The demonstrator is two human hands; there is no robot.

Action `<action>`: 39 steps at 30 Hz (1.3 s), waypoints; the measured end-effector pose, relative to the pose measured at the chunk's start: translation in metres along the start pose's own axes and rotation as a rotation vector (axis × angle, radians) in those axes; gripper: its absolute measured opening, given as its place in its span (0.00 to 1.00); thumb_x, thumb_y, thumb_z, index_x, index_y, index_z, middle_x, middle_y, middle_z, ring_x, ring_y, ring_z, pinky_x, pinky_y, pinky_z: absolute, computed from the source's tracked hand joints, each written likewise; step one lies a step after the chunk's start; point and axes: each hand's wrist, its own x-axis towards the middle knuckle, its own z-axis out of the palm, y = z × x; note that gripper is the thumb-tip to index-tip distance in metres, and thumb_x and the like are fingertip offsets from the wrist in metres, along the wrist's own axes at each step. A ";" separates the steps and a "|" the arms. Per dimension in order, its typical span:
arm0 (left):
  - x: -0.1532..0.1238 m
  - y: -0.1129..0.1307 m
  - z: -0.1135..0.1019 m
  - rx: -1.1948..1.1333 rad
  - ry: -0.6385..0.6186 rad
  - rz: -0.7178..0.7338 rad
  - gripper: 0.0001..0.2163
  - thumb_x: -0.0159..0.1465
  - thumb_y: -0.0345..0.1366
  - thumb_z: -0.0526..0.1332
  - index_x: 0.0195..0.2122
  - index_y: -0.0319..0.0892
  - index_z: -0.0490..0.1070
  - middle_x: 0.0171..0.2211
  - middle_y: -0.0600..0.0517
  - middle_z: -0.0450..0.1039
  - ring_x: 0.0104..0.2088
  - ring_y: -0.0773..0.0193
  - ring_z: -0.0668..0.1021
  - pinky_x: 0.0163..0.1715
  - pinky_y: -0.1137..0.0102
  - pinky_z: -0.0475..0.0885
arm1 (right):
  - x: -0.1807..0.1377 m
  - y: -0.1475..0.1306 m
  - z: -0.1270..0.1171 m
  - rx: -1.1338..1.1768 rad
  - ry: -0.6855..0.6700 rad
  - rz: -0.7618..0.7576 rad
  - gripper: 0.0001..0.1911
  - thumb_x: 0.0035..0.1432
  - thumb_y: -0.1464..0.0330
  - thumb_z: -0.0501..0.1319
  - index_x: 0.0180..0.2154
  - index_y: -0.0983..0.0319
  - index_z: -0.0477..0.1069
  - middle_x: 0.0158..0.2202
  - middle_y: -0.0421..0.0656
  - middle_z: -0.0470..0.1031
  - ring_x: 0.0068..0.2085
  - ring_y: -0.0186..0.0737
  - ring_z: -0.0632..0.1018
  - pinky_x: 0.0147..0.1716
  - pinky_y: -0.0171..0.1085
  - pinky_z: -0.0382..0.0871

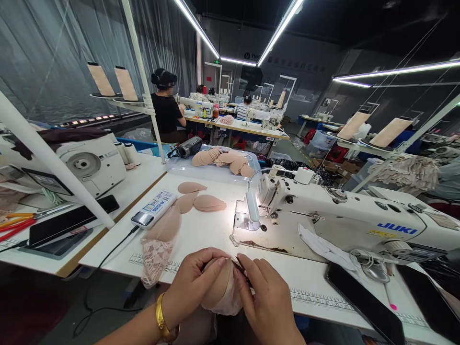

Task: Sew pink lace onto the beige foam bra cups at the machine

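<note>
At the table's front edge, my left hand (199,278) is closed on a beige bra cup (218,287) with pale lace along its lower side. Close against it, my right hand (264,292) pinches a small dark tool (238,265) that looks like thread snips, mostly hidden by the fingers. The tool's tip is at the cup's upper edge, beside my left thumb. Left of my hands, a lace-trimmed cup piece (158,249) hangs over the table edge. Loose beige cup pads (209,202) lie farther back.
A white sewing machine (345,211) with a lit lamp (252,207) stands to the right. Dark phones (364,299) lie in front of it. A white power bank (154,210) with a cable sits left. Behind is a plastic tray (172,168) of stacked pads. Co-workers sit farther off.
</note>
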 end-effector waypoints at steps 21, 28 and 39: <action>0.004 -0.005 0.000 -0.095 -0.020 -0.103 0.15 0.64 0.48 0.64 0.39 0.41 0.82 0.40 0.47 0.83 0.42 0.55 0.81 0.45 0.67 0.76 | -0.003 -0.002 0.004 -0.090 0.058 -0.059 0.11 0.73 0.71 0.55 0.53 0.67 0.71 0.29 0.43 0.71 0.29 0.40 0.71 0.28 0.39 0.62; 0.004 -0.002 0.000 -0.058 -0.007 -0.099 0.15 0.64 0.47 0.63 0.39 0.41 0.82 0.40 0.47 0.83 0.42 0.54 0.81 0.45 0.66 0.76 | -0.002 -0.002 0.005 -0.096 0.057 -0.060 0.12 0.73 0.72 0.54 0.53 0.67 0.70 0.28 0.42 0.70 0.29 0.40 0.70 0.28 0.38 0.61; 0.003 0.001 0.000 -0.016 -0.006 -0.074 0.14 0.64 0.45 0.63 0.39 0.41 0.82 0.39 0.49 0.83 0.42 0.55 0.81 0.46 0.67 0.76 | -0.003 -0.003 0.007 -0.126 0.079 -0.078 0.12 0.72 0.73 0.54 0.53 0.68 0.71 0.27 0.42 0.69 0.29 0.41 0.68 0.28 0.39 0.58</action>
